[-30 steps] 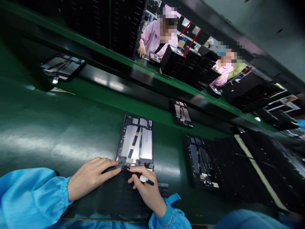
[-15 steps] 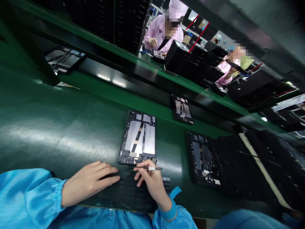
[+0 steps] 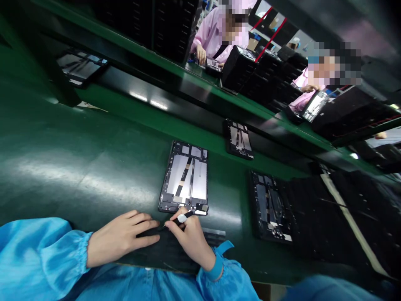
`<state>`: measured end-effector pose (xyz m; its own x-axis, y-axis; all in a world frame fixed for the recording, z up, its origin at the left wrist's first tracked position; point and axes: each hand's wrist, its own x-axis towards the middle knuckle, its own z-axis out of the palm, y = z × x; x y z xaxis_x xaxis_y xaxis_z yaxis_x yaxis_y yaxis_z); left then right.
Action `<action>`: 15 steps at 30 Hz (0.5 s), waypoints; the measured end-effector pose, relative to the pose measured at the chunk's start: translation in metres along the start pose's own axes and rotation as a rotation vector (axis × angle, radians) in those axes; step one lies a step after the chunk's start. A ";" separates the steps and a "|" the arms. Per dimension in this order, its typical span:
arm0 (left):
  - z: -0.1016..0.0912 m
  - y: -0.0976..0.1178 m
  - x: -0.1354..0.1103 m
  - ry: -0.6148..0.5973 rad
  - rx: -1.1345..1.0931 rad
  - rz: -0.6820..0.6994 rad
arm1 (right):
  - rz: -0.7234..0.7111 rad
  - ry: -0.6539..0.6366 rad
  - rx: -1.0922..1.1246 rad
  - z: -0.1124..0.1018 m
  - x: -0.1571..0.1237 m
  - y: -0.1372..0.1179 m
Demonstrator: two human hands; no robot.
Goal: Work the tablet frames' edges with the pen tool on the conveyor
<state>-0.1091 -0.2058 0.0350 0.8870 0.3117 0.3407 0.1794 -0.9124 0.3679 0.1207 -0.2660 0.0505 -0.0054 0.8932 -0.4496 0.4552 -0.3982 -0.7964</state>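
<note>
Left hand: left hand [image 3: 123, 236] palm down at the near edge of the bench [image 3: 78, 154]; fingers loosely spread, thumb apart, no held item visible.
Right hand: right hand [image 3: 189, 238] pinches a slim tool [image 3: 181, 218] with a white band, thumb against fingers.
Tool tip: just beside the left index fingertip; contact, or a small part at the tip, can't tell.
Between hands: dark, faintly ribbed patch on the bench, with a see-through strip [image 3: 216, 235] right of the right wrist. What the patch is, can't tell.
Main tablet: uncovered tablet [image 3: 188, 179] flat on the bench, straight ahead of the hands. Right fingers overlap its lower edge in view; touching or above, can't tell.
Done on it: ribbon [image 3: 184, 177] lies slantwise across the silver middle; boards along the lower edge look seated.
Left on it: no cover on, innards bare. My read: work is mid-way, tool off the tablet right now. Whether any small part is missing, too small to tell.
Right side: second tablet [image 3: 266, 205], also uncovered, beside a dark pile [image 3: 313, 221]; no hand on it.
Farther: third tablet [image 3: 239, 140] past the main one, uncovered; another [image 3: 81, 67] far left, also bare.
Across: co-worker's hand [image 3: 201, 55] at a device, near tall black stacks [image 3: 238, 69].
</note>
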 end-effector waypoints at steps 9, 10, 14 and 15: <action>-0.004 0.000 0.008 0.088 -0.060 -0.079 | 0.045 0.060 0.401 -0.043 0.019 -0.022; -0.006 -0.003 0.011 0.112 -0.045 -0.096 | 0.074 0.016 0.415 -0.048 0.027 -0.027; -0.005 -0.017 0.023 0.150 0.057 -0.091 | 0.168 -0.158 0.433 -0.053 0.054 -0.038; -0.004 -0.021 0.024 0.149 0.068 -0.084 | 0.176 -0.182 0.429 -0.052 0.058 -0.038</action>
<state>-0.0929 -0.1785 0.0390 0.7955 0.4189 0.4378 0.2830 -0.8958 0.3428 0.1490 -0.1878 0.0757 -0.1338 0.7693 -0.6247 0.0556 -0.6235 -0.7798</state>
